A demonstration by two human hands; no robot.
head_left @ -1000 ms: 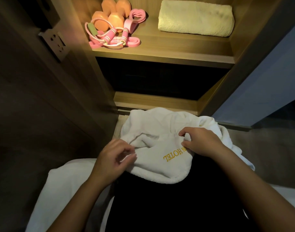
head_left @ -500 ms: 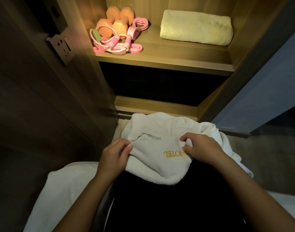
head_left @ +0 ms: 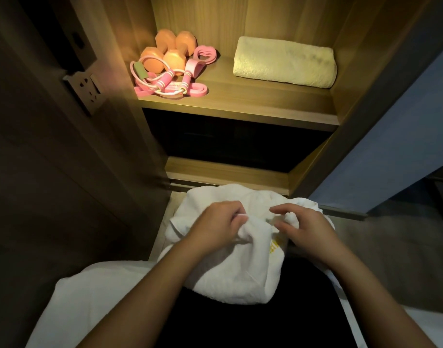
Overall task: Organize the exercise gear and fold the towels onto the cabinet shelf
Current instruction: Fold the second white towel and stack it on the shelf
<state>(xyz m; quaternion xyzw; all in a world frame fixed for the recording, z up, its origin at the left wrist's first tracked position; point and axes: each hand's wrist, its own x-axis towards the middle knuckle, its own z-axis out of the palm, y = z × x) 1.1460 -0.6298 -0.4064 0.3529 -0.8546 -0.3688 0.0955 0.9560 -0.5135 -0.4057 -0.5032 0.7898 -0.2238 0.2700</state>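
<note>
A white towel (head_left: pixel 230 272) with yellow lettering lies bunched on my lap below the cabinet. My left hand (head_left: pixel 215 229) pinches a fold of it near the middle. My right hand (head_left: pixel 303 229) grips another bunched fold just to the right, partly covering the lettering. On the lit cabinet shelf (head_left: pixel 240 106) a folded pale yellow towel (head_left: pixel 284 62) lies at the right. At the shelf's left sit two orange dumbbells (head_left: pixel 170 52), a pink skipping rope (head_left: pixel 170 82) and pink resistance bands (head_left: pixel 202 55).
A wall socket plate (head_left: pixel 86 91) sticks out on the dark panel at the left. Below the shelf is a dark compartment (head_left: pixel 230 141) with a wooden ledge (head_left: pixel 225 172). A blue wall (head_left: pixel 391 146) stands at the right. White bedding (head_left: pixel 89 297) lies by my left arm.
Both hands have moved towards each other and gathered the towel's middle into folds, so the lettering is now mostly hidden. The view has tilted up, showing more of the shelf.
</note>
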